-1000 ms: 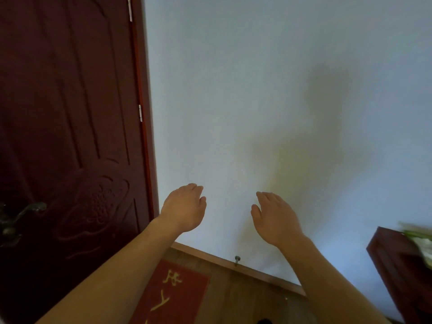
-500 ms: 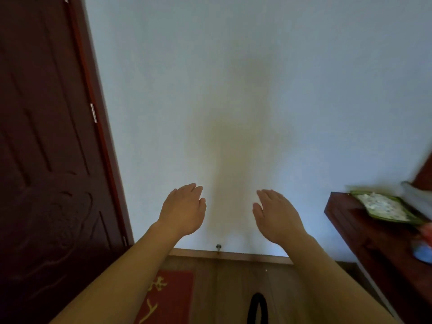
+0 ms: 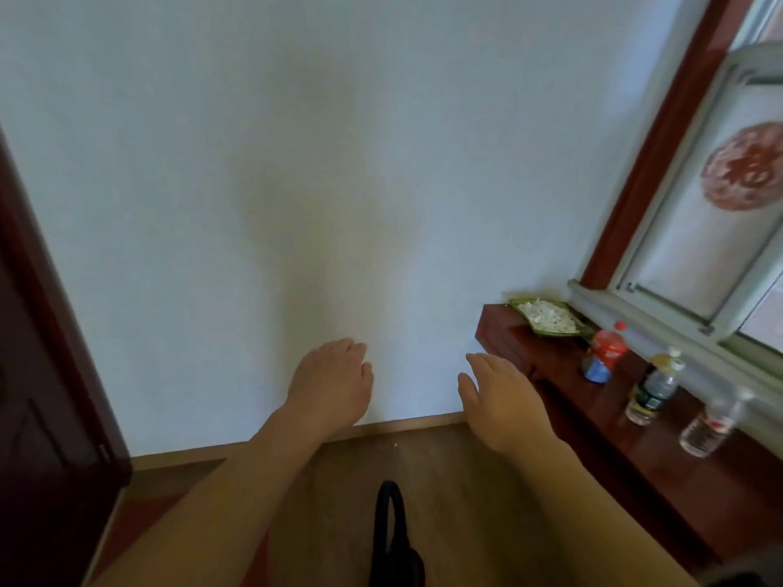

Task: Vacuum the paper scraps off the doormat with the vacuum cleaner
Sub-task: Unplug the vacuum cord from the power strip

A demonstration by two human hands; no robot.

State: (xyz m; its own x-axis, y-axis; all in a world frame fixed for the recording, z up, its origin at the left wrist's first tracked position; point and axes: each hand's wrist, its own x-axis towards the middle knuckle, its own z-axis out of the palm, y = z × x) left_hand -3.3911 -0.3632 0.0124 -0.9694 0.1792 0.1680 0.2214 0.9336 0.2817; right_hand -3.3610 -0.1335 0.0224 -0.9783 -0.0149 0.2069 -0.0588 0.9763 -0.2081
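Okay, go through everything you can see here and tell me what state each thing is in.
Left hand: open, holding nothing.
Right hand: open, holding nothing.
Black handle: standing between the arms, untouched.
Green dish: full of white scraps.
Red-capped bottle: upright, capped.

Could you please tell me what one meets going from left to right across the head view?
Dark red door → left hand → black handle → right hand → red-capped bottle → upright clear bottle → tilted clear bottle.

Floor (image 3: pixel 445 480) lies open between door (image 3: pixel 42 417) and table (image 3: pixel 635 480); a black handle (image 3: pixel 390 523), perhaps the vacuum's, stands mid-floor.
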